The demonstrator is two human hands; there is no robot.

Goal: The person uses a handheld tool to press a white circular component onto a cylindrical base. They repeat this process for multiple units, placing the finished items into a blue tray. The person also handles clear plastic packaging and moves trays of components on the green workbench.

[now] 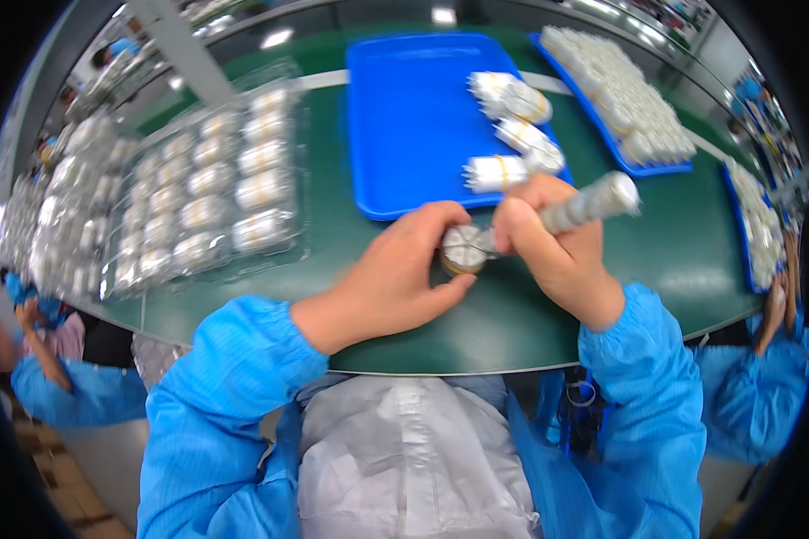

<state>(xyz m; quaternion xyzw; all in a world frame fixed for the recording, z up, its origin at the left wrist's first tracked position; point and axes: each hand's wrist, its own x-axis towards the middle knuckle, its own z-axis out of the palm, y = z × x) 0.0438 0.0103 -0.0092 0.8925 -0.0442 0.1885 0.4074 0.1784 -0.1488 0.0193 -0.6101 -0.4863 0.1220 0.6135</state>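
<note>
Between the thumb and fingers of my left hand stands a short round white part, its top divided into wedge-like segments and a tan band around its lower side. My right hand is closed around a hand tool with a thick, pale, wrapped-looking handle. The handle points up and to the right. A short grey tip reaches toward the part's right side; blur hides whether they touch. Just beyond my hands, several white cylinders with tan bands and jagged ends lie along the right side of a blue tray.
Clear plastic trays of banded white cylinders cover the green table at left, with more piled beyond. At far right stand two blue trays packed with similar pieces. Co-workers' blue sleeves show at both sides.
</note>
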